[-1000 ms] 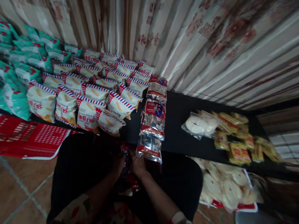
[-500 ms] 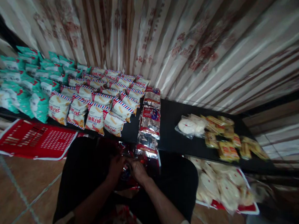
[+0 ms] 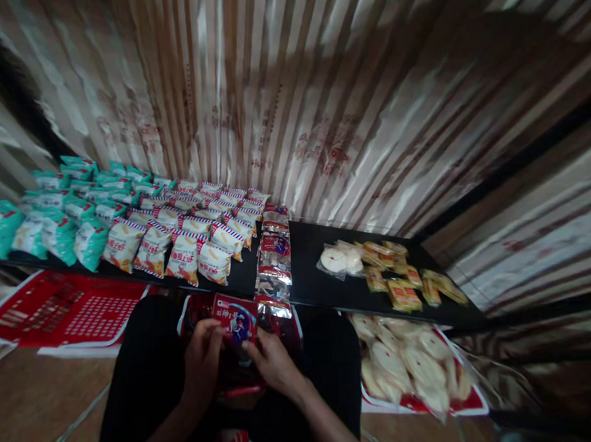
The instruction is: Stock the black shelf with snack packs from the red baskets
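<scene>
Between my two hands, above my lap, is a red snack packet [image 3: 235, 318] with a dark blue figure and white lettering. My left hand [image 3: 204, 356] grips its left edge, thumb on top. On the lower right edge, my right hand [image 3: 274, 361] pinches the same packet. Beneath it lies a red container or tray [image 3: 298, 331] across my knees, its contents mostly in shadow. Just beyond my hands, a column of similar red and silver packets [image 3: 274, 265] lies flat on the black shelf [image 3: 320, 293], the nearest one reaching the shelf's front edge.
Rows of white chip bags [image 3: 180, 255] and teal bags [image 3: 58, 232] stand at the left. Round white packs [image 3: 340, 258] and yellow packets [image 3: 405, 293] lie to the right. Below is a red tray of wrapped pale discs [image 3: 414, 367]. A striped curtain [image 3: 277, 82] hangs behind.
My hands have come up out of the dark container with the red packet between them, its printed face now visible. The view has shifted, and the shelf appears lower and further left.
</scene>
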{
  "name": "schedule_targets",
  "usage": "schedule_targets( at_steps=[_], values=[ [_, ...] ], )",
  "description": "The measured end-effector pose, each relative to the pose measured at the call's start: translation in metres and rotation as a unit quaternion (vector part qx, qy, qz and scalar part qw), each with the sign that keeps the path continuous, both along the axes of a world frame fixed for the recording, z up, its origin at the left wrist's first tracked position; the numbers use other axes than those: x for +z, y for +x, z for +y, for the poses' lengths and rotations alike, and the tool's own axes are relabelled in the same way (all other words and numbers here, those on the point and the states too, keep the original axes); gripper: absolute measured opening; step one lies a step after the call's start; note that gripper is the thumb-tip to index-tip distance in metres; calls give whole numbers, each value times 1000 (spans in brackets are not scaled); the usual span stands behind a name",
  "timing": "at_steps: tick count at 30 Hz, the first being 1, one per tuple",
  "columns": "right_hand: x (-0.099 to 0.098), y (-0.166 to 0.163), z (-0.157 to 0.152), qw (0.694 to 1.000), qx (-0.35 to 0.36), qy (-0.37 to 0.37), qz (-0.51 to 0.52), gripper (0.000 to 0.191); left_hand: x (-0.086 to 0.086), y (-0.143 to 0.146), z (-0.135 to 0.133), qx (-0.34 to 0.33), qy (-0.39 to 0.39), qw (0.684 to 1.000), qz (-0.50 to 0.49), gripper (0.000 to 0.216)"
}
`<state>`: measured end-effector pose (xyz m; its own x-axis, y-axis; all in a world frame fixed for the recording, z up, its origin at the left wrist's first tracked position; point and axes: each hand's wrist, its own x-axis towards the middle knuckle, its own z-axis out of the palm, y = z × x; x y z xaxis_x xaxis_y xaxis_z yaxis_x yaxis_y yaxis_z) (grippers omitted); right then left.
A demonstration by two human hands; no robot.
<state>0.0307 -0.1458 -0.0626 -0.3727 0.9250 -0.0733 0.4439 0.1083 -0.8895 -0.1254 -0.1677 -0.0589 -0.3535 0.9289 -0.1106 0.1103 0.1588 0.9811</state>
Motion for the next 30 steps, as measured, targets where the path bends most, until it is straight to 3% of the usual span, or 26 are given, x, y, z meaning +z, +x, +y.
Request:
schedule_targets(
  at_steps=[3, 6, 9, 12, 19, 23, 30],
  values=[
    [13, 7, 7, 993, -47, 0, 106, 27, 2, 2, -1, 9, 0, 1000, 6, 34],
    [24, 14, 17, 974, -99, -29, 203, 30, 0, 8, 2, -38, -18, 999, 25, 44],
    [33, 22, 28, 947, -139, -76, 279, 36, -3, 17, 9, -102, -34, 993, 45, 37],
    [37, 30, 39, 930, -174, -83, 313, 44, -2, 30, 19, -123, -25, 992, 19, 26],
    [24, 52, 89, 916, -277, 3, 292, 73, 3, 58, 66, -129, -9, 991, -17, 24],
    [20, 62, 129, 929, -266, 61, 252, 67, 4, 75, 101, -125, -16, 992, -10, 26],
    [23, 77, 201, 946, -269, 138, 115, 48, 10, 99, 156, -85, -23, 995, 49, 54]
  ],
)
